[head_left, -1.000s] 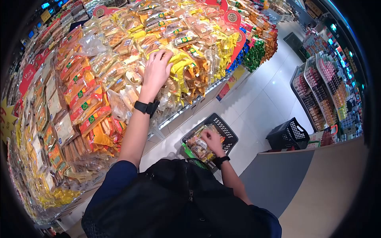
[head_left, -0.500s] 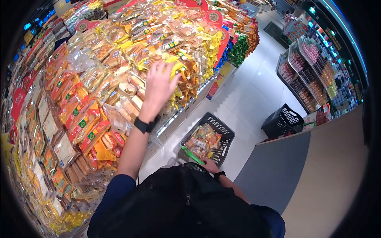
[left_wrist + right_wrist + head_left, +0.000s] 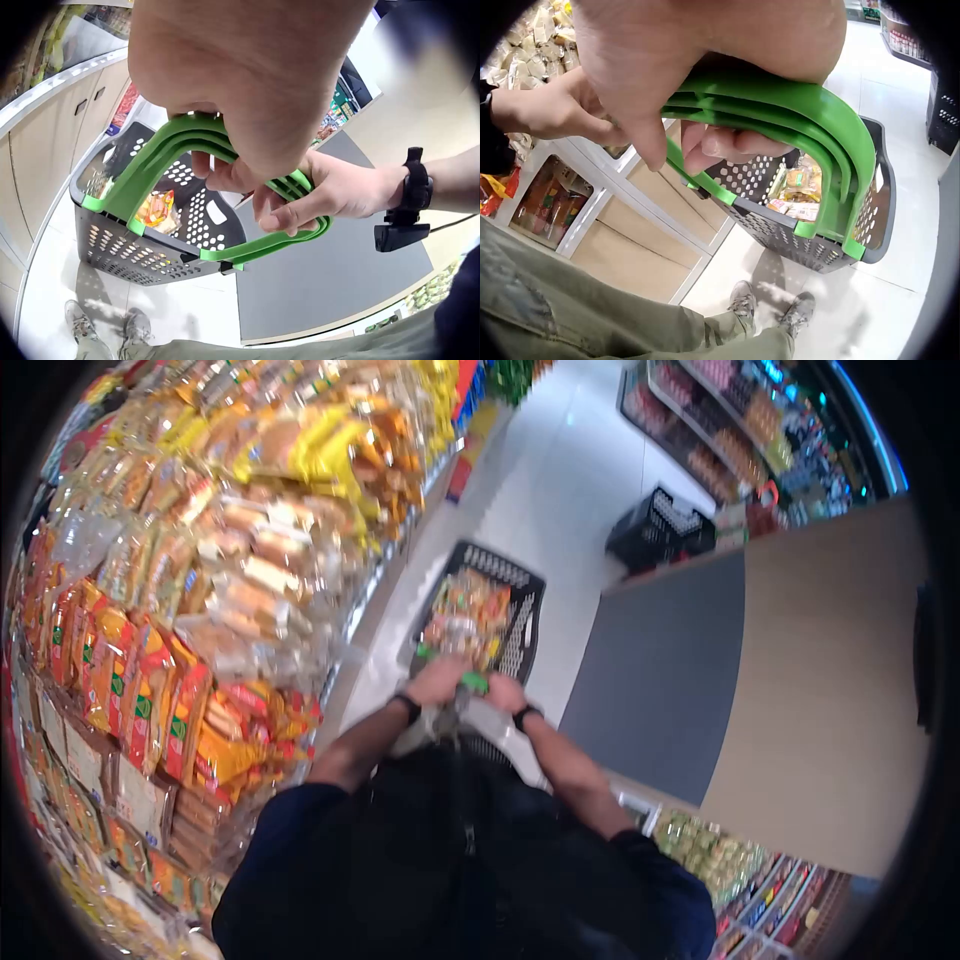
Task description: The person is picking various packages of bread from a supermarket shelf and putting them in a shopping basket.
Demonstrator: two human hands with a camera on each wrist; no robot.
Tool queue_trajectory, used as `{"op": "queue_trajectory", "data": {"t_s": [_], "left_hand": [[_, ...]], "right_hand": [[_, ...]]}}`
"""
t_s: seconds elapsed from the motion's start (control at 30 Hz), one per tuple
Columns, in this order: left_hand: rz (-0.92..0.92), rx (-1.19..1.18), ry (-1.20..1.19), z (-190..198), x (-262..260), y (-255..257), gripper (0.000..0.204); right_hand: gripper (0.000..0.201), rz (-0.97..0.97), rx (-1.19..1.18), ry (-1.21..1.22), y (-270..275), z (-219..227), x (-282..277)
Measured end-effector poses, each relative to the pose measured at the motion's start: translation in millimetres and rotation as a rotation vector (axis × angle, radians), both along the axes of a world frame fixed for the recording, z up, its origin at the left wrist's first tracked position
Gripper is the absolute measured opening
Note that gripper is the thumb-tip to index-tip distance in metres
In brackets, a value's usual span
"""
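Side by side in front of the body, my left hand and right hand grip the green handle of a dark grey shopping basket. In the left wrist view, the fingers of the left hand curl under the raised handle, and the right hand holds its other end. From the right wrist, the right hand wraps the handle too. Several packaged snacks lie in the basket, partly hidden behind the hands.
A shelf heaped with packaged breads runs along the left. On the right stand a grey and beige counter and a second black basket. White tiled floor stretches ahead, with stocked shelves beyond.
My left hand has come down from the bread packs to the basket handle. The right hand has gone from over the basket to the handle, which is now raised. The view has shifted.
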State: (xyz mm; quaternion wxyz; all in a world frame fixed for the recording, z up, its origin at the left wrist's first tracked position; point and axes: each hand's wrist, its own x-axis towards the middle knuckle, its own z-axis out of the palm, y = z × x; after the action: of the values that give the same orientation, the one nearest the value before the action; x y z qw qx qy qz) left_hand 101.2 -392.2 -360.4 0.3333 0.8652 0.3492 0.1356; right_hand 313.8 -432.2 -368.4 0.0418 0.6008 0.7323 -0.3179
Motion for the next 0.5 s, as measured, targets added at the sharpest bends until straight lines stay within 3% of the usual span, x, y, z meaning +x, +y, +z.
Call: {"op": "queue_trajectory", "data": {"t_s": [0.07,0.1,0.17,0.23,0.3,0.43,0.5], "left_hand": [[-0.018,-0.025,-0.017,-10,-3,3,0.042],[-0.024,-0.062,0.002,-18,-6,-24,0.039],[-0.031,-0.021,0.014,-23,-6,-26,0.037],[0.037,0.001,-0.003,-21,-15,-45,0.036],[-0.015,0.012,0.076,-17,-23,-56,0.041],[-0.03,-0.064,0.216,-4,-21,-85,0.038],[0.015,-0.006,0.243,0,-22,-111,0.036]], "right_hand": [[0.045,-0.014,-0.012,0.027,5,1,-1],[0.049,-0.012,-0.016,0.023,-20,3,-7],[0.05,-0.014,0.007,0.053,-31,1,-6],[0.046,-0.03,0.003,0.045,-49,-5,-19],[0.042,-0.03,0.012,0.087,-67,-7,-24],[0.032,0.019,0.127,-0.079,-113,-8,-19],[0.028,-0.086,0.235,-0.044,-147,-8,-18]]}}
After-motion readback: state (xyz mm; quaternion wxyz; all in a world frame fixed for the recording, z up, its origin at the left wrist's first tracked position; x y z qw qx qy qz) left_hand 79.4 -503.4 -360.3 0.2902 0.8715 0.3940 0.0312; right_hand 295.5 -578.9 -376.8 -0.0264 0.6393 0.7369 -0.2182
